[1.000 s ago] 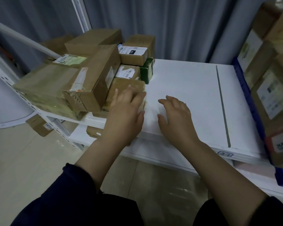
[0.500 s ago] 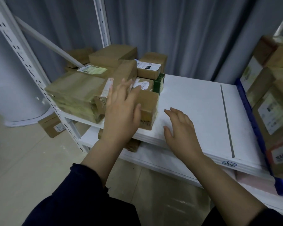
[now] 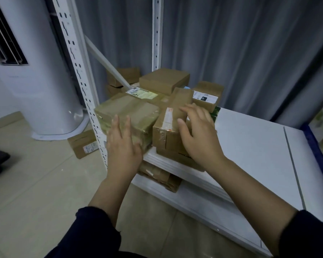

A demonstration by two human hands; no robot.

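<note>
Grey curtains back a white shelf [image 3: 250, 146], parcels heaped at its left end. Left grip [image 3: 122, 144] lies flat, fingers straight, on the taped box [image 3: 127, 114] at the front left corner; right grip [image 3: 198, 135] spreads over the long box [image 3: 172, 116] beside it. Nothing looks lifted yet.

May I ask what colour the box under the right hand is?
Box: brown cardboard, best in the head view.
</note>
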